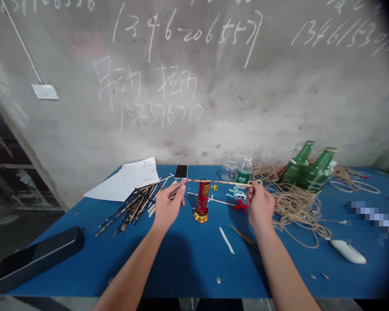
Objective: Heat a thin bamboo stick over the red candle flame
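Note:
A thin mottled stick [214, 182] is stretched level between my two hands, above the table. My left hand [169, 202] pinches its left end between thumb and fingers. At the other end my right hand [259, 202] grips it with curled fingers, and a small yellowish loop shows there. Behind the stick's middle stands a red candle-like cylinder [202, 198] on a gold base [201, 216]. Near my right hand lie a red knotted cord flower [240, 206] and a pale green cord knot [236, 191]. A pile of dark and pale sticks [132, 209] lies left of my left hand.
White paper sheets [126, 181] and a phone [181, 171] lie at the back. Green bottles [319, 170], a plastic bottle [244, 170], a glass jar [229, 171] and coiled twine [294, 207] occupy the right. Tweezers [243, 236], a white strip [226, 240] and a black case [39, 257] lie nearer.

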Available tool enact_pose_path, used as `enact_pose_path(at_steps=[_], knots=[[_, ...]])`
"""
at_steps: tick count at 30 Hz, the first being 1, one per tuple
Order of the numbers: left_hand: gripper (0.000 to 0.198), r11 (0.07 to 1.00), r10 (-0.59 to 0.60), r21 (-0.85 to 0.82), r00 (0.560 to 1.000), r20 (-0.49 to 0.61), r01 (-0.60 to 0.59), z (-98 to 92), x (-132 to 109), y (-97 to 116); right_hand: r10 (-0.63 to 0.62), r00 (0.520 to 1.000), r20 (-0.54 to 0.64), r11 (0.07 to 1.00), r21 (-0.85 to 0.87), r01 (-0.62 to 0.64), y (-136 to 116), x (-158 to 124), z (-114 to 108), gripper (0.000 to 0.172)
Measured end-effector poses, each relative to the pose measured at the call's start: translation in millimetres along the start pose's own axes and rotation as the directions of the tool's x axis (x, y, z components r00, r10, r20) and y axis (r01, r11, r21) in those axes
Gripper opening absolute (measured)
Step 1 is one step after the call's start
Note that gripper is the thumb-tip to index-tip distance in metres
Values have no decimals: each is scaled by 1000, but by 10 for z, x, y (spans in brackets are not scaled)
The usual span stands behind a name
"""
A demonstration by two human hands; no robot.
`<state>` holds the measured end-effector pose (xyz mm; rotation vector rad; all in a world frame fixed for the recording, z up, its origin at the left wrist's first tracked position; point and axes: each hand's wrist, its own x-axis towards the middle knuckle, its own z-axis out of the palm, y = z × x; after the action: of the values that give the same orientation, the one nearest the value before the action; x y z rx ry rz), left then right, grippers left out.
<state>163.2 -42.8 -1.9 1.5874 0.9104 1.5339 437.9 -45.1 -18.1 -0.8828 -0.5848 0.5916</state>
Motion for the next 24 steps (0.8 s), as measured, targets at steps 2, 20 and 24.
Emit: enact_pose_path(at_steps=[2, 20, 24], knots=[[49, 1000, 2, 3, 1000, 1, -2, 2, -1, 1, 5, 1000, -2, 1000, 2, -5, -16, -6, 9, 37], [49, 1000, 12, 10, 999, 46, -12, 2, -8, -40, -2, 999, -42, 1000, 10, 2, -52, 4, 16, 38], [49, 1000, 19, 17, 998, 65, -20, 3, -3, -60, -6, 999, -48, 1000, 23, 7, -60, 11, 18, 36]])
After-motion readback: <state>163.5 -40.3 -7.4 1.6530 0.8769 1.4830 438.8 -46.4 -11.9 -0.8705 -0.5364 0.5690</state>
